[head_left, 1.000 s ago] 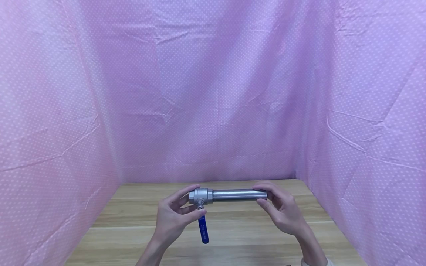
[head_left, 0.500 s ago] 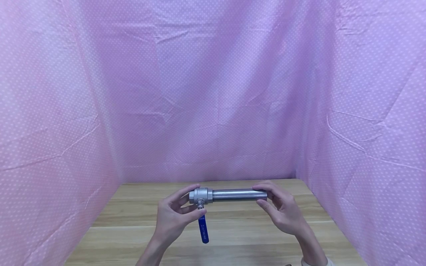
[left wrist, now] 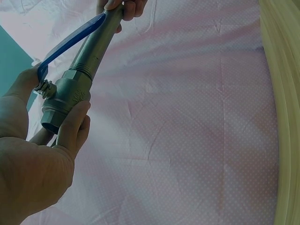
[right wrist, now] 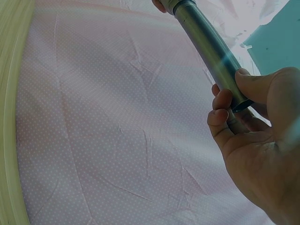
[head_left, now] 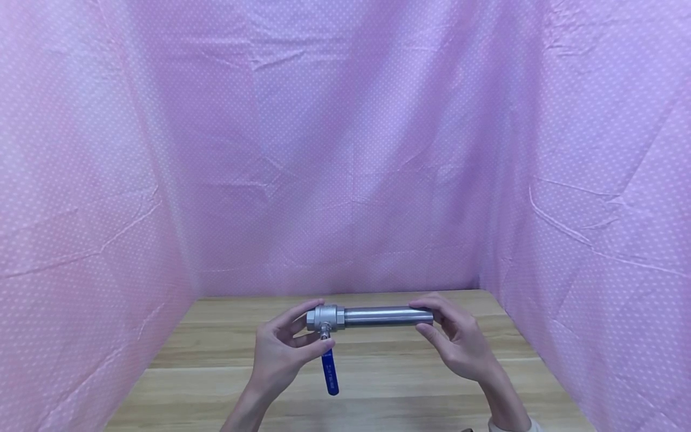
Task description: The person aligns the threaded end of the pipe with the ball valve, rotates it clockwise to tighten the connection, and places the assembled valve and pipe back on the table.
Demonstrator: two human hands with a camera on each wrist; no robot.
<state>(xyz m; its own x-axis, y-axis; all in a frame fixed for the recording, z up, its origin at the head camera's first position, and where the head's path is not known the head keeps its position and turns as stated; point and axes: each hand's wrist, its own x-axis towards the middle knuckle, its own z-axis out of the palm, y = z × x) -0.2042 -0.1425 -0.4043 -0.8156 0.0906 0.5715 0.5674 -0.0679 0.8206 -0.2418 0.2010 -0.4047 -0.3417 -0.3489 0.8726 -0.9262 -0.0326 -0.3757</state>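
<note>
A silver ball valve [head_left: 326, 317] with a blue lever handle [head_left: 330, 375] is joined to a straight metal pipe [head_left: 385, 316], and both are held level above the table. My left hand [head_left: 281, 348] grips the valve body, its thumb near the top of the lever. At the other end my right hand [head_left: 459, 342] pinches the pipe between thumb and fingers. In the left wrist view, threads show where the pipe [left wrist: 93, 51] enters the valve [left wrist: 68, 96]. The pipe's open end [right wrist: 241, 104] shows in the right wrist view.
Below the hands lies a wood-grain table [head_left: 388, 384]. Pink dotted cloth [head_left: 345, 150] hangs behind it and along both sides. A small dark item [head_left: 467, 430] barely shows at the bottom edge, too cut off to identify.
</note>
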